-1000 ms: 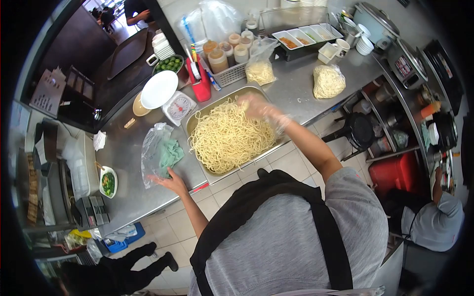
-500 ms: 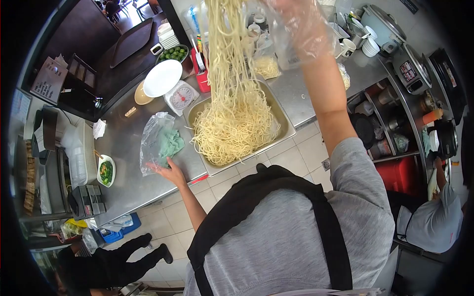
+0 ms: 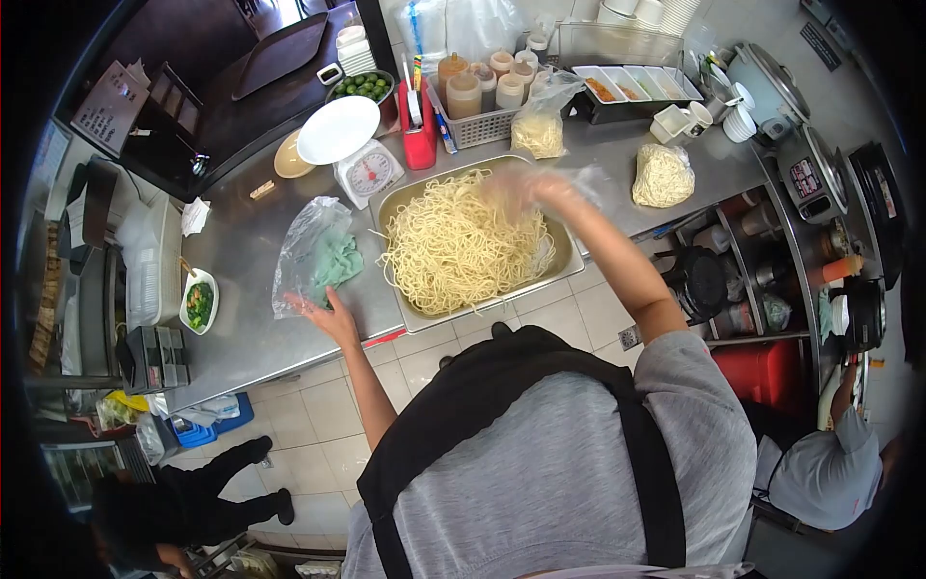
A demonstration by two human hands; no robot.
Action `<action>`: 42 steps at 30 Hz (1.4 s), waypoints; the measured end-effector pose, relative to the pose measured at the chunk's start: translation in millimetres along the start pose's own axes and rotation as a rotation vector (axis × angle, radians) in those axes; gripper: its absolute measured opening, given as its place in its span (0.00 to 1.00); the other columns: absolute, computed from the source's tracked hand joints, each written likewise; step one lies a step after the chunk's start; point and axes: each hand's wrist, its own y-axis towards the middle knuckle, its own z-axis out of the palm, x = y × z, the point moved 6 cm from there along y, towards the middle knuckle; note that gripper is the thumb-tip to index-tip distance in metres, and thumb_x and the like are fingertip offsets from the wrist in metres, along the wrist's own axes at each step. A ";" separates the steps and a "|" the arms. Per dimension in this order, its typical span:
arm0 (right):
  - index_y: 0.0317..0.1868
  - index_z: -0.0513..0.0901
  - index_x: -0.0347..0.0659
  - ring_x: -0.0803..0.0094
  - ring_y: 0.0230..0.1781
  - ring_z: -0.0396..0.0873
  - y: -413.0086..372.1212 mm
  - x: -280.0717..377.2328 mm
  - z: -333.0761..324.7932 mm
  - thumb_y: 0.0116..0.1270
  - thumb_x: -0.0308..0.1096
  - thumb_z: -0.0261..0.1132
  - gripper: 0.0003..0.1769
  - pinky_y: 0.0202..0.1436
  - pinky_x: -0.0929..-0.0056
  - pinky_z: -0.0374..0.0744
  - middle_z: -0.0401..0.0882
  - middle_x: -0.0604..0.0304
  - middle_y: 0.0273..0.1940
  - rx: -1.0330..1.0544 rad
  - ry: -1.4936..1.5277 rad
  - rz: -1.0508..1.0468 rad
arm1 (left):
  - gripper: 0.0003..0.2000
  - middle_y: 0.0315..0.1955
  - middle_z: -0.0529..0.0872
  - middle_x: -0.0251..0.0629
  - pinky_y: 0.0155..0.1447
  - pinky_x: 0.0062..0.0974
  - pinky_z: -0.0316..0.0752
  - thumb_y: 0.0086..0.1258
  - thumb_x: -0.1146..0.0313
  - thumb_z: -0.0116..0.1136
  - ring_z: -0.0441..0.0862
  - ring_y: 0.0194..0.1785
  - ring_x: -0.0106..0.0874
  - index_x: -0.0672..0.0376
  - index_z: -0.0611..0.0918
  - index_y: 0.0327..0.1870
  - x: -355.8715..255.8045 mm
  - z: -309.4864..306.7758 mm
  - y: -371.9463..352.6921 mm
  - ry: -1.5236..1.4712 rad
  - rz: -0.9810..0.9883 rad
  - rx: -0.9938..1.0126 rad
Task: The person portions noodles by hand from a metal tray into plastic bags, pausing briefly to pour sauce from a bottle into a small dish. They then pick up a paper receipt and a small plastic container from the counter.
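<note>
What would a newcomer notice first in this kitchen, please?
Probably the large heap of pale noodles in the metal tray, with the blurred right hand over its far right side. Next, perhaps the white bowl at the dial scale, beyond the tray's left corner, and the open left hand at the clear plastic bag, left of the tray.

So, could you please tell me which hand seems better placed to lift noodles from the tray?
Probably the right hand: though blurred, it is right at the noodles in the metal tray. The left hand is outside the tray, by the clear plastic bag.
</note>
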 end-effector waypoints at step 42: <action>0.43 0.80 0.40 0.67 0.48 0.78 -172.2 117.3 -215.8 0.49 0.25 0.63 0.17 0.54 0.67 0.78 0.80 0.58 0.43 -0.785 0.502 -0.602 | 0.37 0.71 0.45 0.54 0.74 0.38 0.40 0.67 0.65 0.53 0.42 0.74 0.46 0.69 0.47 0.70 -5.0 -0.1 1.1 -0.005 -0.006 0.024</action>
